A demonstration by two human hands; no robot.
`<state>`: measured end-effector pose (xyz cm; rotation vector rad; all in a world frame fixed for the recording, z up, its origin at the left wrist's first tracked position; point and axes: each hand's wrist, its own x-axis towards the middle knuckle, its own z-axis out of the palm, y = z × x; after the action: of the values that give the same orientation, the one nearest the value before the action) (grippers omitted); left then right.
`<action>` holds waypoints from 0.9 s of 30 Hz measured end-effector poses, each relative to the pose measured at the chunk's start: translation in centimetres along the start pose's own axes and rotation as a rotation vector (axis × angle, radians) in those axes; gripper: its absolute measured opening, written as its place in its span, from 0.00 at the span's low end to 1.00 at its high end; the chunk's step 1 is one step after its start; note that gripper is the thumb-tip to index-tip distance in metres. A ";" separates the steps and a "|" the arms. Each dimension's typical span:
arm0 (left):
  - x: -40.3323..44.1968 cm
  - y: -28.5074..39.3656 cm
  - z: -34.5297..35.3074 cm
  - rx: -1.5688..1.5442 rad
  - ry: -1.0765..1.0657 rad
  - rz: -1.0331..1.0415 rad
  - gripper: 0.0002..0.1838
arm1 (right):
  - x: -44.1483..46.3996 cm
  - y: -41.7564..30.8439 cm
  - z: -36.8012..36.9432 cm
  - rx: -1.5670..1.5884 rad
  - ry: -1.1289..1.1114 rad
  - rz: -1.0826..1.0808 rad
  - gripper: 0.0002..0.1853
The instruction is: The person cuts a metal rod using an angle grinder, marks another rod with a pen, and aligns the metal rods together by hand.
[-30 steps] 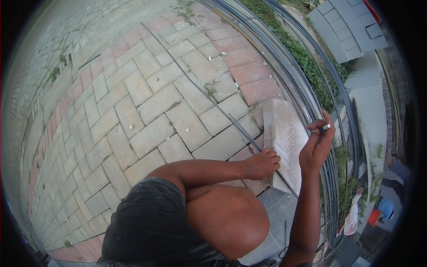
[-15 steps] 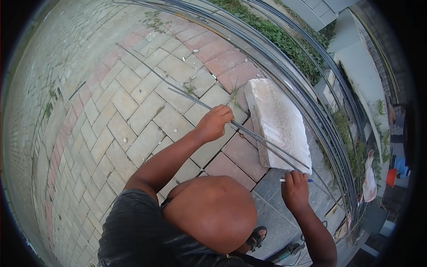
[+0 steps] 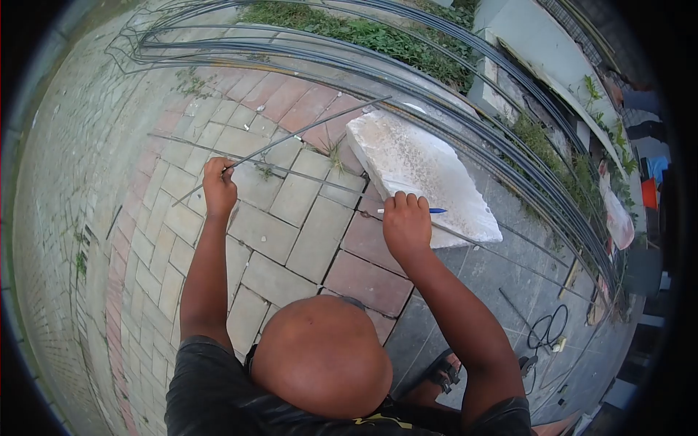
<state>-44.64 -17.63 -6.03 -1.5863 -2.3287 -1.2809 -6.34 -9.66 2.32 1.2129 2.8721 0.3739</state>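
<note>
My left hand [image 3: 219, 190] is closed around a thin steel rod [image 3: 313, 132], which slants up to the right toward the bundle of bars. A second rod [image 3: 313, 176] runs long and low across the pavers and passes beneath my right hand [image 3: 407, 227]. That hand is closed on a pen [image 3: 437, 211], its blue end pointing right and its white end left. Whether its fingers also grip the second rod is hidden. Just beyond my right hand lies a rough white stone slab [image 3: 436, 167].
A long bundle of steel bars [image 3: 465, 125] curves from upper left to right. A black cable [image 3: 547, 330] coils on grey tiles [image 3: 494, 291] beside a sandaled foot [image 3: 445, 369]. My bent knee [image 3: 320, 356] is at bottom centre. Another person is partly visible at far right.
My left hand has moved left with one rod, now angled away from the other; before, the rods lay together in it. My right hand has moved up-left with the pen. The view has shifted.
</note>
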 end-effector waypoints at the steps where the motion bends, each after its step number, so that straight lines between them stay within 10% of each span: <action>1: 0.1 -0.4 -0.3 0.006 0.000 0.006 0.14 | 0.0 0.2 0.2 0.024 -0.054 0.004 0.06; 27: -8.8 15.9 5.9 -0.419 -0.645 0.111 0.14 | -26.8 24.4 -2.5 0.030 -0.300 0.316 0.06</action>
<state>-25.59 -18.36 -4.40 -2.5491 -2.3191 -1.4670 29.48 -12.75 7.69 1.5790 2.4481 0.1331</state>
